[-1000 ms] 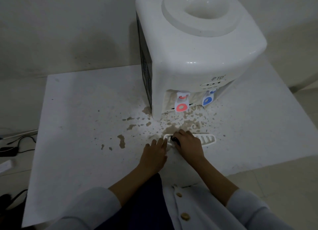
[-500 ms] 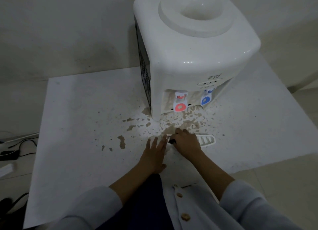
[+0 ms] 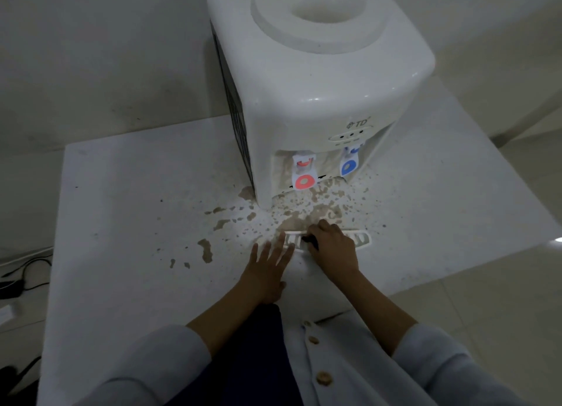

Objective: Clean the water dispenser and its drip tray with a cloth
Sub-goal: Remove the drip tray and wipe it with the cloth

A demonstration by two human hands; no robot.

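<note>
Lying at far left: dark cables [image 3: 27, 271] sat on the floor beside the table [image 3: 121, 192]
Stains: brown splashes [image 3: 206, 250] spread over the table from its middle to the dispenser's foot
Left hand: the left hand [image 3: 267, 268] lay flat on the table, fingers straight and spread wide, fingertips [image 3: 281, 238] touching the left end of the tray
Tray: the white slotted tray [image 3: 362, 240] lay flat on the table just in front of the dispenser, apart from it, among the stains
Right hand: the right hand [image 3: 334, 247] rested on the middle of the tray, fingers curled around a small dark thing [image 3: 310, 240] pressed against the slots; whether that was the cloth could not be told
Dispenser: the white dispenser [image 3: 319, 86] stood upright at the back of the table, its top well open, the recess under the taps stained brown
Taps: the red tap [image 3: 303, 174] hung left, the blue tap [image 3: 349, 162] right
Sleeves: pale sleeves [image 3: 441, 363] covered both forearms near the bottom edge
</note>
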